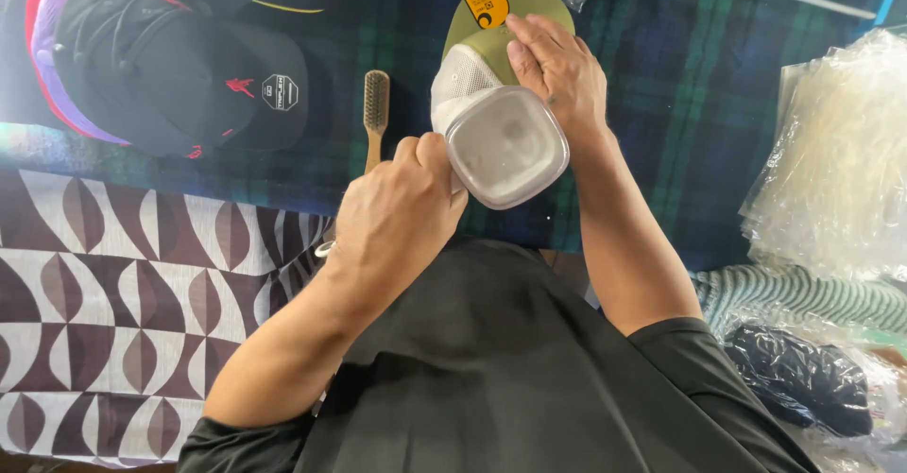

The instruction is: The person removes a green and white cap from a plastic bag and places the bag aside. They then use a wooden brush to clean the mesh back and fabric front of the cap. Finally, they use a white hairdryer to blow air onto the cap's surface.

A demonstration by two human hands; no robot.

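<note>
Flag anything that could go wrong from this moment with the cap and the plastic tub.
1. The clear plastic tub sits inside the olive cap, pinched only at its edge by the left hand; it might slip out.
2. The right hand presses where brim meets crown, which could crease it.
3. The wooden brush lies close to the left hand and could get knocked.

A place where caps got packed.
Caps [179,67], a brush [375,114] and clear plastic bags [836,161] lay on a checked cloth [690,104].
</note>
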